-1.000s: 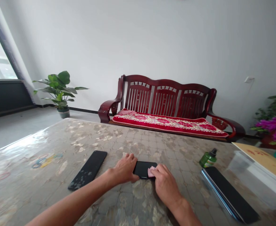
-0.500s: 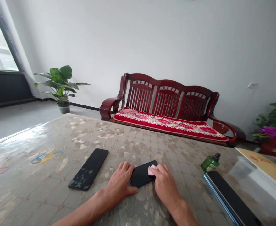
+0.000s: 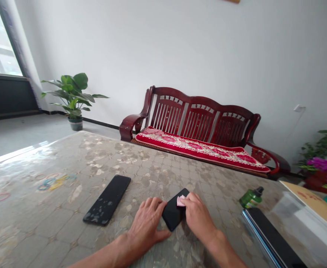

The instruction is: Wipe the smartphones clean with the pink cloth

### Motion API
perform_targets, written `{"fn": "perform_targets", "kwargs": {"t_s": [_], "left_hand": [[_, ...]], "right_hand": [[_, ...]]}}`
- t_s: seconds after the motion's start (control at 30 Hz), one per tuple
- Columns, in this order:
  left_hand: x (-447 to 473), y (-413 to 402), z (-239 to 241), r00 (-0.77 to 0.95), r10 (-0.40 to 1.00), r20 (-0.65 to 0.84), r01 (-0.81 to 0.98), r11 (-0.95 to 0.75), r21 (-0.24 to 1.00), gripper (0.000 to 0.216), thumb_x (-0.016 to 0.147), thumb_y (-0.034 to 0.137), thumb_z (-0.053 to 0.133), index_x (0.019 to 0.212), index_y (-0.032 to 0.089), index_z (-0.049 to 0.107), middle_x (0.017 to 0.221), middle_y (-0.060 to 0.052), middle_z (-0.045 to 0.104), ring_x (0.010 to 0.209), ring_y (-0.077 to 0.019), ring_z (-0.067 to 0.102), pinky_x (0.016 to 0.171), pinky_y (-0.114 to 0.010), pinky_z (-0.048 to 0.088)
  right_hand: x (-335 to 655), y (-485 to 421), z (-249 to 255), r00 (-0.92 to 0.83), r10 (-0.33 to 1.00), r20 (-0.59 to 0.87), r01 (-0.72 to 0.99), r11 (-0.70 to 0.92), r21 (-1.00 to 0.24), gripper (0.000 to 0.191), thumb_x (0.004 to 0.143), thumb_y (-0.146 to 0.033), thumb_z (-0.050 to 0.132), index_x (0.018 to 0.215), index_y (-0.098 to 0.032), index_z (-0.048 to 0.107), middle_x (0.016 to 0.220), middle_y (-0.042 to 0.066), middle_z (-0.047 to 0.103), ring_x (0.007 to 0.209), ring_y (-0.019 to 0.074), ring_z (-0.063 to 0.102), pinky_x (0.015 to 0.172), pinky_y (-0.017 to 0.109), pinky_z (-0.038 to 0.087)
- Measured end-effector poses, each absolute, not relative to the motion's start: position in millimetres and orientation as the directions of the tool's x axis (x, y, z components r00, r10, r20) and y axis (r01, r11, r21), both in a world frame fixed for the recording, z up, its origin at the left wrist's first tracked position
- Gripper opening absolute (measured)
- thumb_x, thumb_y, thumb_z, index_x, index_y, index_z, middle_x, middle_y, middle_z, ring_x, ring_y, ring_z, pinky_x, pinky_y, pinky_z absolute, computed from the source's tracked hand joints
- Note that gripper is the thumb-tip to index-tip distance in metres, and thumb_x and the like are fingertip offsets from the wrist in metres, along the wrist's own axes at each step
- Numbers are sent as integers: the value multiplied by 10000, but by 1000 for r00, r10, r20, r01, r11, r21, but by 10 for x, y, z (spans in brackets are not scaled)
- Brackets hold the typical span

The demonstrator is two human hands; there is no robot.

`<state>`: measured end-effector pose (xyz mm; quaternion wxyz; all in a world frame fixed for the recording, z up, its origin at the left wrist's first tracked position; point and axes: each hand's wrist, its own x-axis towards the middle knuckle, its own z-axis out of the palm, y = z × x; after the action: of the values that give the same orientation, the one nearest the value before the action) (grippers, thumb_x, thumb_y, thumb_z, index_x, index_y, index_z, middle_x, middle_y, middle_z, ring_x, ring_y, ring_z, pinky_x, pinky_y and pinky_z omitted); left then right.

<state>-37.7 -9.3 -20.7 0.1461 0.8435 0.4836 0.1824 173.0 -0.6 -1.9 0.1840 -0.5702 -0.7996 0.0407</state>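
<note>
A black phone (image 3: 173, 214) lies screen up in the middle of the patterned table (image 3: 68, 223), turned at an angle. My left hand (image 3: 148, 223) grips its left edge, thumb at the near side and fingers over the far side. My right hand (image 3: 197, 217) pinches a small pink cloth (image 3: 180, 201) and presses it on the phone's far right corner.
A second black phone (image 3: 108, 200), spotted with droplets, lies to the left. A long dark device (image 3: 269, 238) and a small green spray bottle (image 3: 251, 197) sit at the right, beside a clear plastic box (image 3: 305, 223). Coloured rubber bands (image 3: 53, 182) lie far left. A red wooden bench (image 3: 199, 134) stands beyond.
The phone under my hands has turned from lying crosswise to a steeper diagonal. Both hands have stayed on it, the cloth sliding toward its far corner. The camera has tilted slightly.
</note>
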Motion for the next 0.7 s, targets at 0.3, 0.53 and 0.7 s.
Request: {"fn": "perform_targets", "kwargs": {"t_s": [0.3, 0.53, 0.7], "left_hand": [[-342, -101, -285, 501, 843, 196, 721, -532, 444, 580, 732, 341, 694, 1275, 231, 525, 1267, -82, 553, 1124, -293, 490, 981, -411, 367], [-303, -100, -273, 503, 842, 197, 721, -534, 441, 507, 727, 319, 680, 1214, 253, 558, 1184, -62, 586, 1076, -278, 513, 962, -392, 394], [-273, -109, -267, 506, 845, 173, 750, -530, 397, 443, 731, 321, 693, 1149, 215, 590, 1144, -81, 590, 1047, -289, 512, 960, -405, 407]], "right_hand": [[1749, 188, -45, -189, 936, 296, 927, 270, -261, 378, 906, -52, 410, 993, -229, 733, 960, 79, 641, 955, 206, 566, 874, 287, 437], [1534, 79, -12, -402, 876, 265, 858, 462, -225, 334, 964, -121, 408, 1018, -250, 711, 951, 60, 623, 942, 190, 538, 842, 285, 434], [1636, 198, -21, -347, 894, 283, 895, 406, -185, 326, 958, -132, 414, 1017, -243, 714, 931, 70, 624, 937, 200, 539, 843, 301, 440]]}}
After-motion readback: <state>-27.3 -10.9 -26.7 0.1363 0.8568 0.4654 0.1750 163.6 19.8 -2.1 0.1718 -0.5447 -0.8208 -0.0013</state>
